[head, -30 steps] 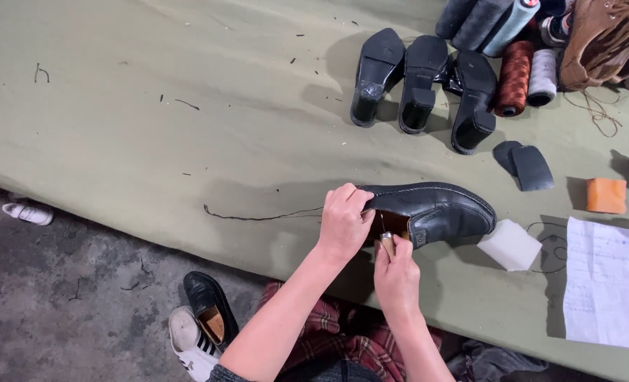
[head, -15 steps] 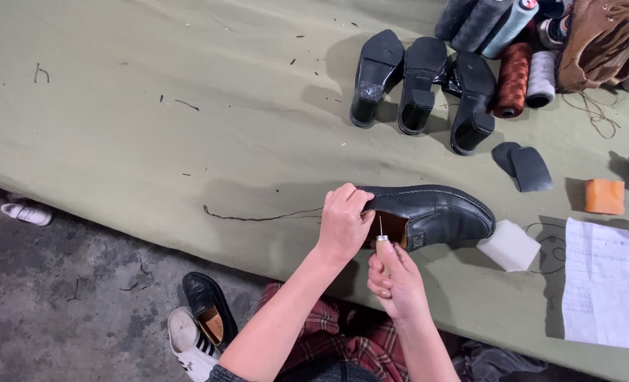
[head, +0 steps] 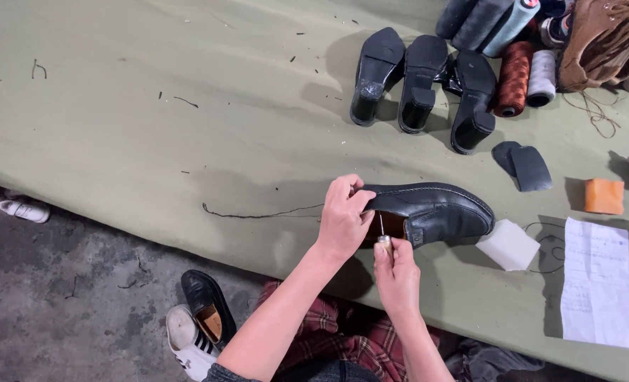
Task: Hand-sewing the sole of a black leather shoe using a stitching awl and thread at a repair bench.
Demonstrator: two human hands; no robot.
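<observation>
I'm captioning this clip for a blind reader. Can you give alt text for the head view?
A left hand steadies a black leather shoe on a green table while the right hand pushes an awl into its opening. Black heeled soles and thread spools lie beyond.

The left hand [head: 343, 221] covers the heel end of the black shoe [head: 433, 211]. The right hand [head: 396, 274] hides most of the awl [head: 382, 237], whose tip is too thin to trace. The top edge crops the thread spools [head: 514, 76].
</observation>
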